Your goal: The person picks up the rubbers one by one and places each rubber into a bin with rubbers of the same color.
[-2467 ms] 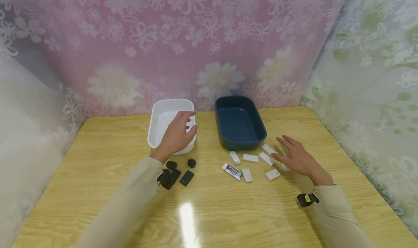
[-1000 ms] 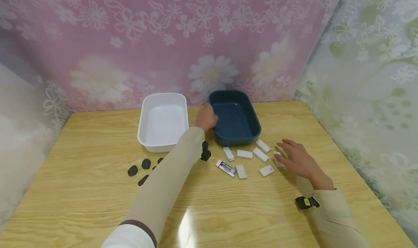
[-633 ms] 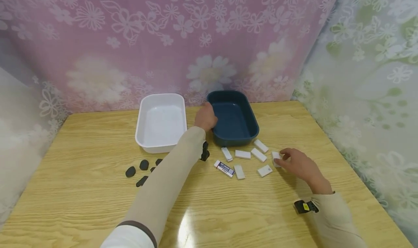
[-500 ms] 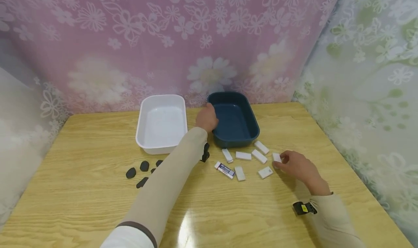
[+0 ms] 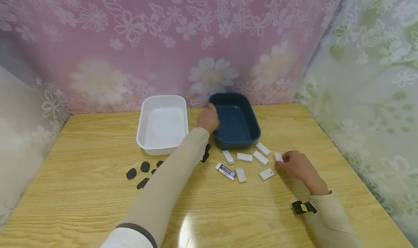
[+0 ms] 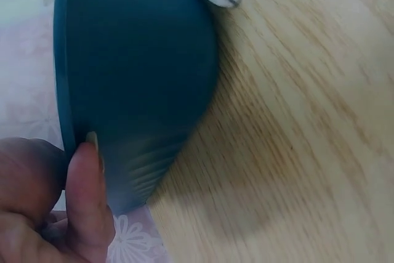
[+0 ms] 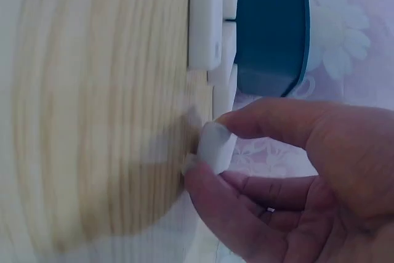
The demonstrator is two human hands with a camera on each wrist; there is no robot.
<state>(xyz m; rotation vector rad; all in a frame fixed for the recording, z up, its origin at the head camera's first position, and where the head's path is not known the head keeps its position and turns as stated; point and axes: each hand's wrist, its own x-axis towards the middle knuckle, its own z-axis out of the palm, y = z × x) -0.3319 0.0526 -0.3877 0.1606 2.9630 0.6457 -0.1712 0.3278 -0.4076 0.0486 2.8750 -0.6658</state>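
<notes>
Left hand, curled, grips blue bin by its left rim; right hand, nearly closed, pinches white block; other blocks lie near

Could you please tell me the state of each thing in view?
White bin: upright, appears empty
Blue bin: upright, appears empty
Left hand: gripping blue bin's rim
Right hand: pinching a white block
Printed eraser: flat, print facing up
Other white blocks: on the table
Black pieces: scattered, some partly hidden
</notes>
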